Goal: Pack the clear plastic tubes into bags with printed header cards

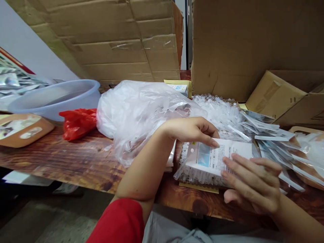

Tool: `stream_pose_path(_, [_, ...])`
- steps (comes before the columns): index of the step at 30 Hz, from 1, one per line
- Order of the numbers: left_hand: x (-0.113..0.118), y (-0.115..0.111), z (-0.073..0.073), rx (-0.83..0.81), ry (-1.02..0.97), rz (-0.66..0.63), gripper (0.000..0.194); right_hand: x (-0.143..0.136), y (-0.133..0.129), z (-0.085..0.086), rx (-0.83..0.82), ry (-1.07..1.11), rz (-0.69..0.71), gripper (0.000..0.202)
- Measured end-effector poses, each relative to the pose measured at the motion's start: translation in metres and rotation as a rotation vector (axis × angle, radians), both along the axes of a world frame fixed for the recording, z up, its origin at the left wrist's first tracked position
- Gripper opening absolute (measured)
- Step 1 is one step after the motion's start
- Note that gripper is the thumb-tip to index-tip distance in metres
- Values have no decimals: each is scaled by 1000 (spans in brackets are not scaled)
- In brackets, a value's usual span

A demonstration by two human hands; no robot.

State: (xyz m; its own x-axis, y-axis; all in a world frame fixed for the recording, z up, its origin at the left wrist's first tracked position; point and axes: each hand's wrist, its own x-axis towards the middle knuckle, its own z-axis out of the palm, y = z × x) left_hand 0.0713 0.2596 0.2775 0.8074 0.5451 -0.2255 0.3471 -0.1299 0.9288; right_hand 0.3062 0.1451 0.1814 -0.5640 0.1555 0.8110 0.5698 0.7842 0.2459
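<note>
A white printed packet [215, 157] with a blue picture and small text lies in front of me, its clear plastic edge showing at the left. My left hand [193, 130] reaches over from the left and grips the packet's upper edge, fingers curled. On the packet's lower right, my right hand [255, 182] rests with its fingers stretched out and slightly apart. Beneath the packet is a heap of small clear plastic pieces [194, 177]. More of these clear pieces [217, 109] are piled beyond my left hand.
Several filled packets [275, 138] are stacked at the right. A crumpled clear plastic bag [144, 108], a red bag [79, 123], a pale blue basin [63, 96] and an orange tray [37, 133] stand at the left. Large cardboard boxes [113, 37] line the back of the wooden table [76, 162].
</note>
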Motion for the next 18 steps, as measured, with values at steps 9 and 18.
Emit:
stream_pose_path(9, [9, 1, -3, 338, 105, 102, 7, 3, 37, -17, -752, 657, 31, 79])
stream_pose_path(18, [36, -15, -11, 347, 174, 207, 8, 5, 37, 5, -843, 656, 47, 8])
